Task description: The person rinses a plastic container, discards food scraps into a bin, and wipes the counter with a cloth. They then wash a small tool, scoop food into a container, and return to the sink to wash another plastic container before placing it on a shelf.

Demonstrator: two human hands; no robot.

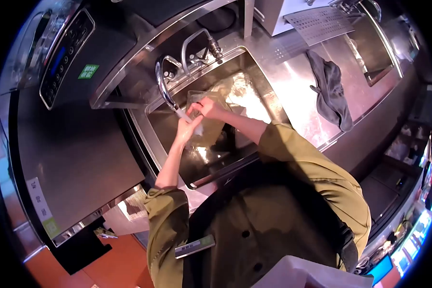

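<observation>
Over the sink (269, 89), my left hand (187, 128) is at the mouth of the curved faucet (162, 86), thumb and fingers apart. My right hand (210, 108) meets its fingertips from the far side, with its own fingers bent and pressed together. Whatever may be between those fingers is too small to make out. A pale streak that looks like running water shows by my left palm. Below my hands, a clear plastic container (195, 94) and other blurred, see-through things lie in the basin.
A second faucet (185, 50) rises behind the basin. On the steel counter to the right lies a grey cloth (329, 89), with a perforated metal panel (319, 25) beyond it. A large dark machine (77, 158) with a button panel (67, 57) stands close on the left.
</observation>
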